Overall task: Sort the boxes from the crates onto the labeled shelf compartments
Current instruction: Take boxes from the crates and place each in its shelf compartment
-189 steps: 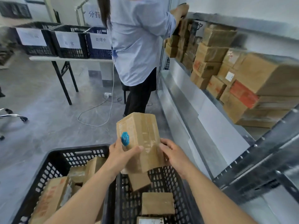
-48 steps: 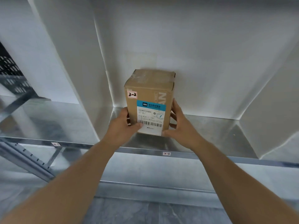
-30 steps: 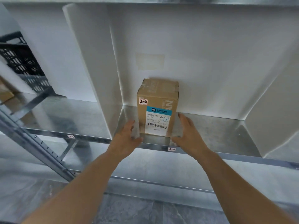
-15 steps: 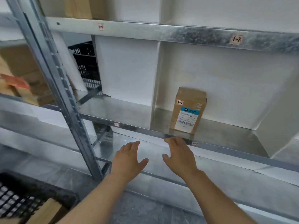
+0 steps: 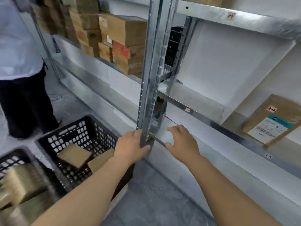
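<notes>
Here both hands are bare and hold nothing. The left hand [image 5: 130, 147] sits at centre frame with relaxed fingers and the thumb spread; the post [image 5: 151, 70] cuts across its fingertips, and whether it touches the post cannot be told. The right hand [image 5: 180, 142] is just right of the post, fingers loosely bent and apart, thumb out, gripping nothing.

The box [image 5: 273, 121] stands at the right edge of the frame on the middle shelf [image 5: 211, 123], well apart from both hands. It sits right of a white divider [image 5: 254, 88]. Its front carries a white and blue label with a barcode, and a small sticker near its top reads 2-2. A small tag [image 5: 268, 155] is stuck on the shelf's front edge below the box; another tag [image 5: 188, 109] is on the same edge further left, under the bare compartment.

At lower left of centre a black crate [image 5: 78, 139] stands on the floor beside the foot of the post, with two brown boxes [image 5: 74, 154] lying in it. A second crate [image 5: 9, 159] at the lower left corner holds more boxes, too blurred to count.

In the upper left, stacked cartons [image 5: 114, 35] fill another shelf bay. A person [image 5: 16, 46] in a light top and dark trousers stands at the left edge.
</notes>
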A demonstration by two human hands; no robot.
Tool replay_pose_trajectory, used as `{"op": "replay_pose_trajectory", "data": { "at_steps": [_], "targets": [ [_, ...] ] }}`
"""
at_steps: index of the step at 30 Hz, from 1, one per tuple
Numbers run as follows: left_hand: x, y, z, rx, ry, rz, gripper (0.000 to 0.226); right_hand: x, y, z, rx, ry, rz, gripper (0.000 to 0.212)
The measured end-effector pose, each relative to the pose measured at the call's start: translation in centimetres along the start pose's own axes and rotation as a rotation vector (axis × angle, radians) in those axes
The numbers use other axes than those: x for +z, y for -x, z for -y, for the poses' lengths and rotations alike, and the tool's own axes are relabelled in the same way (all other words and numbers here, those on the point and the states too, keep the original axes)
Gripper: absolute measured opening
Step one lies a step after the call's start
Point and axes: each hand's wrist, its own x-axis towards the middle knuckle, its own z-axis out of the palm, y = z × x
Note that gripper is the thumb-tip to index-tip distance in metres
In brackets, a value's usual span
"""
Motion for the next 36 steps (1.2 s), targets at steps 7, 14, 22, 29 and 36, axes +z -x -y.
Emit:
{"op": "replay_pose_trajectory", "data": {
  "at_steps": [7, 14, 22, 29, 36],
  "targets": [
    [-2.3, 3.2, 9.5, -0.201, 0.043, -0.04, 0.074, 2.8, -3.0, 9.5, -0.178, 0.031, 0.061, 0.056],
    [-2.8, 5.8, 16.9, -0.406, 0.077, -0.055, 0.074, 6.0, -6.1, 16.2, -0.352, 0.078, 0.137, 0.055],
    [-1.0, 5.8, 21.2, -0.642, 0.114, -0.028, 0.072, 10.8, -11.8, 19.4, -0.523, 0.089, 0.299, 0.055],
    [1.9, 3.3, 23.2, -0.848, 0.148, 0.051, 0.075, 15.3, -18.1, 19.6, -0.654, 0.091, 0.452, 0.055],
    [6.3, 0.3, 24.1, -0.993, 0.189, 0.147, 0.075, 21.1, -23.3, 18.0, -0.712, 0.126, 0.601, 0.057]
  ]
}}
